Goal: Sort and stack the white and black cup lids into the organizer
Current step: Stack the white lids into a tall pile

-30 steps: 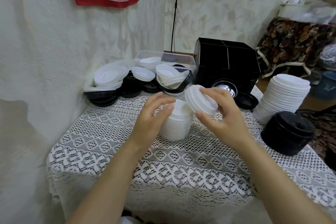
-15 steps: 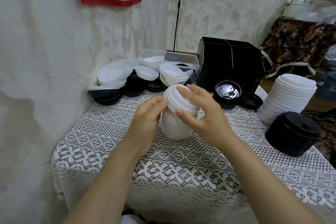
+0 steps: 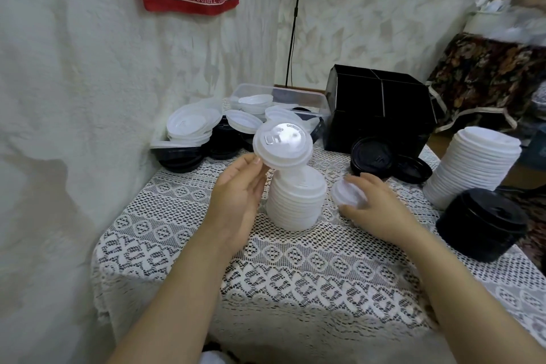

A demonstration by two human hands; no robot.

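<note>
small white lid [image 3: 346, 194] half under right-hand fingers [image 3: 369, 182]

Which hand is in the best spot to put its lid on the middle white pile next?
Probably the left hand: its white lid hangs tilted just above the middle pile. The right hand holds the other lid low beside the pile.

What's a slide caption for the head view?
Left hand holds a tilted white lid above the lid stack; right hand grips a second lid beside it, black organizer behind.
</note>
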